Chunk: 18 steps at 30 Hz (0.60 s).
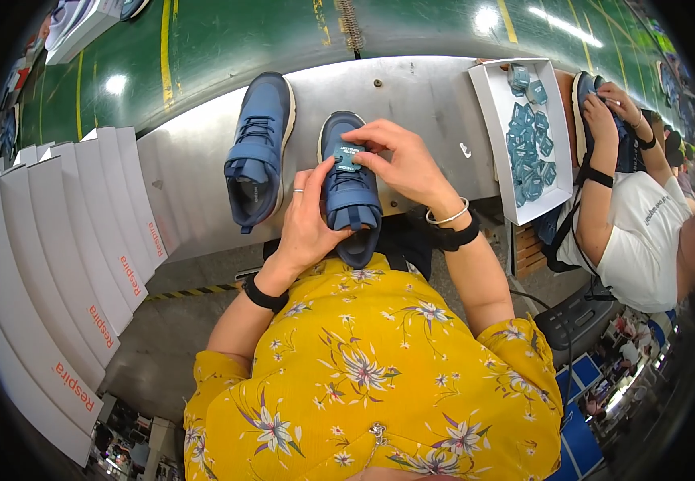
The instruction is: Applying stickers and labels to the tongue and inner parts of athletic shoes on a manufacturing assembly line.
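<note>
A blue sneaker (351,200) with a pale sole rests at the metal bench's near edge, toe pointing away from me. A small teal hang tag (349,158) lies over its laces. My left hand (309,220) grips the sneaker along its left side, with the thumb near the tongue and a fingertip by the tag. From the right, my right hand (403,164) pinches the tag's edge between thumb and fingers. The matching sneaker (257,152) sits to the left, untouched, its strap closed across the top. Whether a cord ties the tag to the laces is too small to tell.
A white open box (488,104) of teal tags stands on the bench (419,100) at right. White shoeboxes (58,264) are stacked at left. Beyond runs a green conveyor (235,40), carrying shoes at far left. Another person (632,216) handles a dark sneaker on the right.
</note>
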{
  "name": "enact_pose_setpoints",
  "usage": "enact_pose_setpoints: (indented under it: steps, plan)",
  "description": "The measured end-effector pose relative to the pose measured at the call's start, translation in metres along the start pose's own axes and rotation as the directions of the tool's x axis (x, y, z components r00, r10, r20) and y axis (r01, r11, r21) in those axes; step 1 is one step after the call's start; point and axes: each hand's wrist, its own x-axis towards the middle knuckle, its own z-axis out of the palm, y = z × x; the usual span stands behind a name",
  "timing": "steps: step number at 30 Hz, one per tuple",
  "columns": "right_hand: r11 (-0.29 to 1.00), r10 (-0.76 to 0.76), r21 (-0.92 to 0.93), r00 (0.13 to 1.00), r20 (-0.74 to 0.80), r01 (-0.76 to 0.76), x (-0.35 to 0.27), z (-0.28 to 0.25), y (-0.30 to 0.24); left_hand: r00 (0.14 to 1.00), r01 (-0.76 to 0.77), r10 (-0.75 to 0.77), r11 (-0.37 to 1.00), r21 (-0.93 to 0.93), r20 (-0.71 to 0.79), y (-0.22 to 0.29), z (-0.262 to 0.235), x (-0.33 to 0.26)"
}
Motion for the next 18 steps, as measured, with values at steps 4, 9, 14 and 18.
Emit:
enact_pose_setpoints:
  steps: [4,9,14,18]
  plan:
    - [0.995,0.038,0.095,0.999,0.027,-0.04,-0.007,-0.007,-0.001,0.999,-0.015,0.013,1.0,0.026,0.047,0.001,-0.003,0.0]
    - [0.998,0.002,0.066,0.999,-0.036,0.001,-0.012,-0.003,0.005,0.999,-0.016,0.009,0.993,0.12,0.053,0.011,-0.004,-0.001]
    - [1.0,-0.006,0.02,0.993,-0.117,0.008,-0.019,0.006,0.001,0.988,-0.151,0.15,0.923,0.353,0.029,0.023,-0.01,0.006]
    - [0.994,-0.057,-0.101,0.99,-0.126,0.044,-0.016,0.007,-0.002,0.968,-0.231,0.176,0.904,0.359,0.179,0.02,-0.018,0.015]
